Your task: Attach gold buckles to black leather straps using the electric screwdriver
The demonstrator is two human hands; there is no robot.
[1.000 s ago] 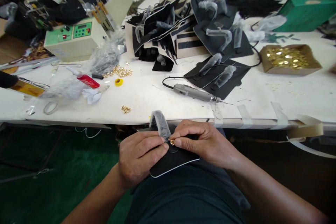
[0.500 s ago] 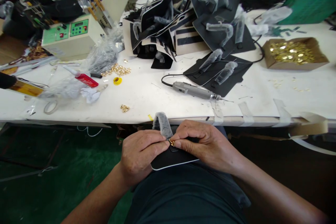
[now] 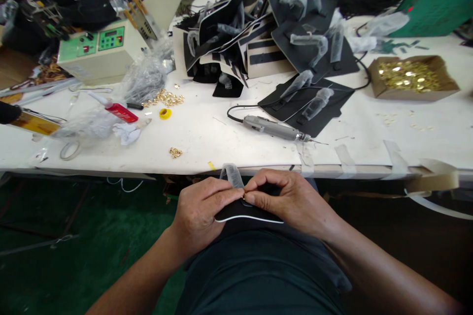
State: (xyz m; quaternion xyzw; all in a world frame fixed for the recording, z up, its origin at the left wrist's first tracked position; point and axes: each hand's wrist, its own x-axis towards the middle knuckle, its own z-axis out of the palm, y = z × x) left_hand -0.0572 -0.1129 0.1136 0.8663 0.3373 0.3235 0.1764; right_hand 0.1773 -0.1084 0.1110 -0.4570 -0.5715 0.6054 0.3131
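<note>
My left hand point(image 3: 199, 209) grips a black panel point(image 3: 247, 213) with a white edge, held over my lap. Its front edge bows slightly. A handle wrapped in clear plastic point(image 3: 232, 175) rises from the panel's far side, by my left fingertips. My right hand point(image 3: 283, 194) is closed, thumb and forefinger pinching a small gold metal fitting point(image 3: 243, 197) beside the base of that handle. The fingertips of both hands meet there and cover most of the fitting.
On the white table point(image 3: 199, 128) lies a grey rotary tool point(image 3: 273, 128) with a thin bit. Behind are stacked black panels point(image 3: 303, 44). A box of gold pieces point(image 3: 414, 76) stands right; a small gold pile point(image 3: 175, 152), red glue bottle point(image 3: 121, 110) and control box point(image 3: 99, 54) are left.
The panel's front edge has tilted up and now bows. My left hand has shifted slightly right and up, and the fingers cover more of the gold fitting.
</note>
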